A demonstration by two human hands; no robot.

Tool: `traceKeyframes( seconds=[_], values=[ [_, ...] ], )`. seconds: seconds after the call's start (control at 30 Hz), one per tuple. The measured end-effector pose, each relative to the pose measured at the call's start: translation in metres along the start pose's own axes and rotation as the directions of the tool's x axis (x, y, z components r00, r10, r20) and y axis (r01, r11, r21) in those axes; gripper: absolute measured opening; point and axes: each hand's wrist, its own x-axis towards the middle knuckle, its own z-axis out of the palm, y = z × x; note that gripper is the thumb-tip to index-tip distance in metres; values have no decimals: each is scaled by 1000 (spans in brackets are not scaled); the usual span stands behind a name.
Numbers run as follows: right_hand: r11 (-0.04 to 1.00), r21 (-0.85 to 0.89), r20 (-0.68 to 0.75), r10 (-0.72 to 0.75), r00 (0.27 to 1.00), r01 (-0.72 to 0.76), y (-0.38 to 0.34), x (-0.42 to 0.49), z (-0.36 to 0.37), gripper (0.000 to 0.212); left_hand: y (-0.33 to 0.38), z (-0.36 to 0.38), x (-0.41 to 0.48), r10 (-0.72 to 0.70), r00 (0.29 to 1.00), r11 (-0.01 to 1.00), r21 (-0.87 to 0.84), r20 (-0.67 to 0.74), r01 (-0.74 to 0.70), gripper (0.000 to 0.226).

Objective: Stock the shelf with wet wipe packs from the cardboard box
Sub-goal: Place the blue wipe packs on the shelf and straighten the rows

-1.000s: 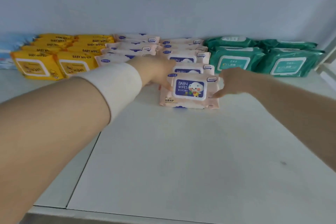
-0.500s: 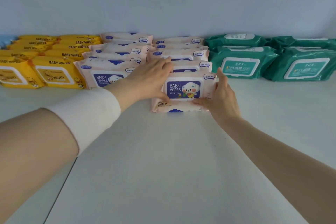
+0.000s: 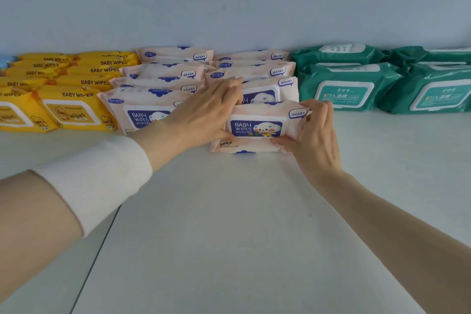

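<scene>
A pink baby wipes pack (image 3: 257, 128) with a blue label stands tilted at the front of the right pink row on the white shelf (image 3: 229, 224). My left hand (image 3: 204, 112) grips its left end, fingers over the top edge and thumb at the front. My right hand (image 3: 313, 135) pinches its right end, fingers on the top corner and thumb low on the front. Several more pink packs (image 3: 163, 76) lean in two rows behind and to the left. No cardboard box is in view.
Yellow baby wipes packs (image 3: 68, 112) fill the shelf's left side. Green wipes packs (image 3: 349, 86) sit to the right. The blue-grey back wall (image 3: 229, 2) rises behind all rows. A seam in the shelf (image 3: 102, 242) runs toward the front left.
Both hands have closed further onto the front pink pack: my right hand's fingers moved up to its top right corner. The view has shifted slightly closer.
</scene>
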Motion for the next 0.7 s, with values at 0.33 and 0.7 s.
traceKeyframes(
  seconds=[0.33,0.7],
  values=[
    [988,121,158,80,984,-99,2,-9,-14,72,-1,-1,-5,-67,995,967,-241,68,82,69],
    [897,262,290,279,915,-356,3,-5,-20,66,6,-5,-3,-116,980,970,-193,160,146,54]
  ],
)
